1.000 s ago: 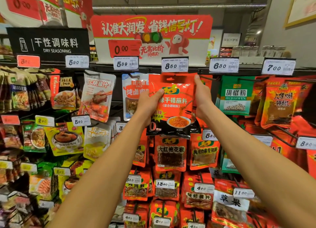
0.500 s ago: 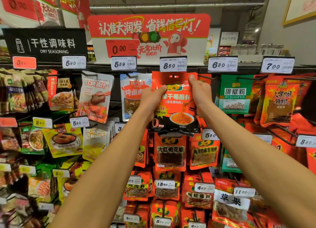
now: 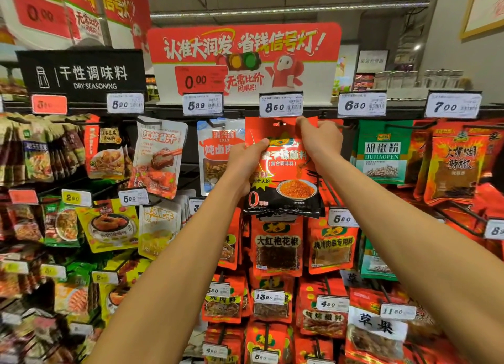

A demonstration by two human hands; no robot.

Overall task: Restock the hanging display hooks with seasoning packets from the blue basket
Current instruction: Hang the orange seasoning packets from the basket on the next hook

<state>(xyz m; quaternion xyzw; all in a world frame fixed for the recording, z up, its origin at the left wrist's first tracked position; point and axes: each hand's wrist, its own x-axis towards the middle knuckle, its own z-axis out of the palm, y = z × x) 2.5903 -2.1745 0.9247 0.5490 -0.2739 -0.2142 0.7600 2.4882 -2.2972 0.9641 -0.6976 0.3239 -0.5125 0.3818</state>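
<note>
A red and black seasoning packet [image 3: 283,172] is held up against the top row of the display, its punched top edge just under the 8.50 price tag [image 3: 281,104]. My left hand [image 3: 245,159] grips the packet's left edge with the thumb across the front. My right hand [image 3: 320,140] pinches the packet's top right corner next to the hang hole. The hook behind the packet is hidden. The blue basket is not in view.
Rows of hanging seasoning packets fill the rack: a green pepper packet [image 3: 383,156] to the right, a white-blue packet [image 3: 215,156] to the left, red packets [image 3: 276,246] below. A red promo sign [image 3: 245,61] and a black "DRY SEASONING" sign [image 3: 81,72] sit above.
Both hands have lifted the packet higher, bringing its top edge up to the price tag. My right hand has shifted from the packet's right side to its top corner.
</note>
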